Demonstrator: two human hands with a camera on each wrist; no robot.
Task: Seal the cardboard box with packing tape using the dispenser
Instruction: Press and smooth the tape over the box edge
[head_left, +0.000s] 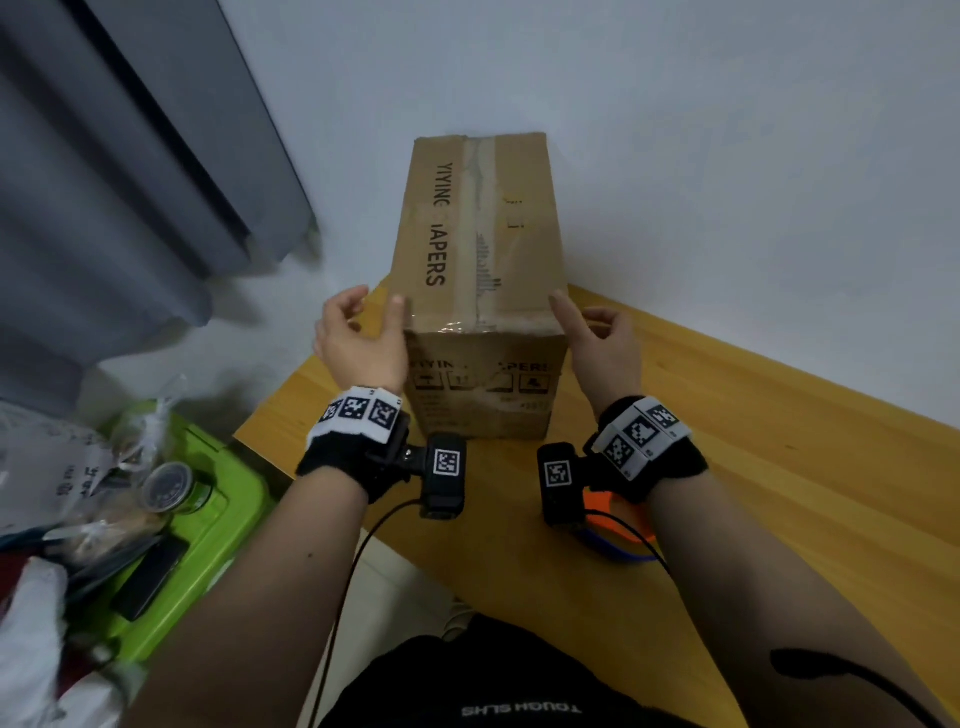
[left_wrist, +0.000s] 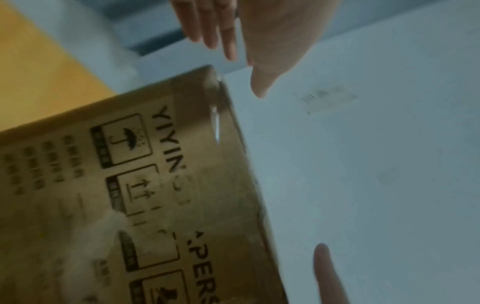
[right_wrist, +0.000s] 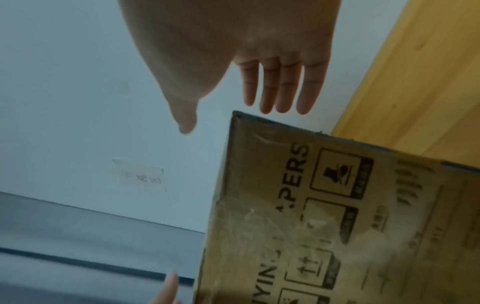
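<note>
A brown cardboard box (head_left: 483, 249) printed "YIYING DIAPERS" stands on the wooden table (head_left: 779, 467), with clear tape along its top seam and over the near edge. My left hand (head_left: 363, 332) hovers at the box's near left top corner, fingers loosely spread and holding nothing. My right hand (head_left: 587, 327) is at the near right top corner, also empty. In the wrist views the left hand (left_wrist: 259, 41) and right hand (right_wrist: 233, 61) have straight fingers just off the box (left_wrist: 155, 185) (right_wrist: 337, 205). An orange and blue tape dispenser (head_left: 610, 522) lies on the table under my right wrist, partly hidden.
A green bin lid (head_left: 228, 509) at the lower left holds plastic bags, a jar and a dark flat object. A grey curtain (head_left: 130, 182) hangs at the left. The white wall (head_left: 727, 156) is right behind the box. Bare table runs to the right.
</note>
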